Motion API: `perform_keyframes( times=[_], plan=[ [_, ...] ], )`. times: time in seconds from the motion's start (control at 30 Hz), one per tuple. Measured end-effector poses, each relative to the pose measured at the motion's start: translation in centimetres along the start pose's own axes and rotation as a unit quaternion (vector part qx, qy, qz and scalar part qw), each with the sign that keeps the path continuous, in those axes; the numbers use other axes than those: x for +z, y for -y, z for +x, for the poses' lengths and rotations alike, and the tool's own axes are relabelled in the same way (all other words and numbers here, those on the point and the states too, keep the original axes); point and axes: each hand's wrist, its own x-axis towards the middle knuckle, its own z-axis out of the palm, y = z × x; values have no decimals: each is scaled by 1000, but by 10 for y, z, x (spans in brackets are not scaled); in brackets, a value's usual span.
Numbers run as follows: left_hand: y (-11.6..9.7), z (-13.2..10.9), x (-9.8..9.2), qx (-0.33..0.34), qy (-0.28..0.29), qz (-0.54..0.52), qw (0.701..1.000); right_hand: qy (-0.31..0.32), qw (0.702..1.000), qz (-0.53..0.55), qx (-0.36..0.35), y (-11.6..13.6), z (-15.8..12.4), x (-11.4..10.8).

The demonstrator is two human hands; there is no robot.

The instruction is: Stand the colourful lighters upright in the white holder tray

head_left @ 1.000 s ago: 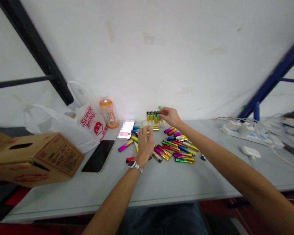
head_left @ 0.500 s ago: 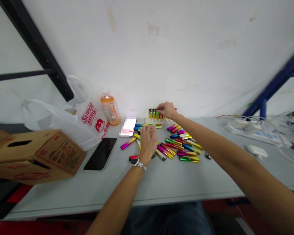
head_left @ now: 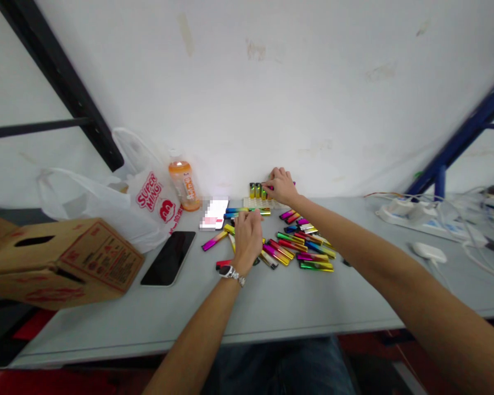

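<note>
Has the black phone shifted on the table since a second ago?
No. The black phone lies just as before, beside the corner of the cardboard box; only the view shifted.

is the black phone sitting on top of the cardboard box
No, the flat black phone lies on the grey table, beside the brown cardboard box.

Table (head_left: 296, 307), contents:
- Box (head_left: 61, 263) at the left front.
- Bag (head_left: 119, 208) behind and right of the box.
- Bottle (head_left: 184, 185) right of the bag, against the wall.
- Phone (head_left: 168, 258) lying flat between the box and a heap of sticks (head_left: 308, 249) at mid-table.
- Second phone (head_left: 214, 214) behind the first.
- Tray (head_left: 257, 203) behind the heap, at the wall, with more sticks upright in it.
- Power strip (head_left: 415, 216) at the far right.
</note>
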Motion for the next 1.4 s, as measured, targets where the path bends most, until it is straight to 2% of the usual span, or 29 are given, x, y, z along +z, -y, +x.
perform_keyframes(
  times=[0.13,0.23,0.37,0.43,0.63,0.73,0.87,0.97,1.03,1.1,1.17,1.23,1.3,1.4],
  plan=[
    [0,1,-2,-5,0,9,1000,18,999,-32,-5,9,-16,-1],
    [2,3,-4,-10,-3,17,1000,34,999,-15,-30,18,-29,-2],
    [3,6,-9,-8,-18,29,999,109,988,11,-105,29,-44,-7],
    [4,7,-11,-10,-29,29,999,142,983,2,-118,33,-48,-11],
    [5,8,-13,-19,-44,-1,999,209,973,-33,-95,41,-45,-17],
    [4,9,-13,-19,-38,11,999,221,971,-52,-81,43,-48,-15],
    [3,11,-10,-13,-35,26,999,235,966,-57,-96,40,-56,-12],
    [6,11,-7,-12,-37,15,999,224,970,-29,-95,37,-61,-11],
    [8,11,-4,-14,-46,1,999,196,979,24,-53,38,-67,-13],
    [9,11,-1,-15,-58,-28,998,148,981,123,12,43,-77,-16],
    [6,10,1,-20,-61,-73,995,92,962,250,57,51,-90,-21],
    [1,9,1,-21,-39,-117,992,54,932,353,64,62,-104,-26],
    [-5,8,1,4,4,-138,990,33,913,402,64,71,-116,-31],
    [-13,6,0,59,45,-131,989,20,903,421,80,77,-127,-35]
  ],
)
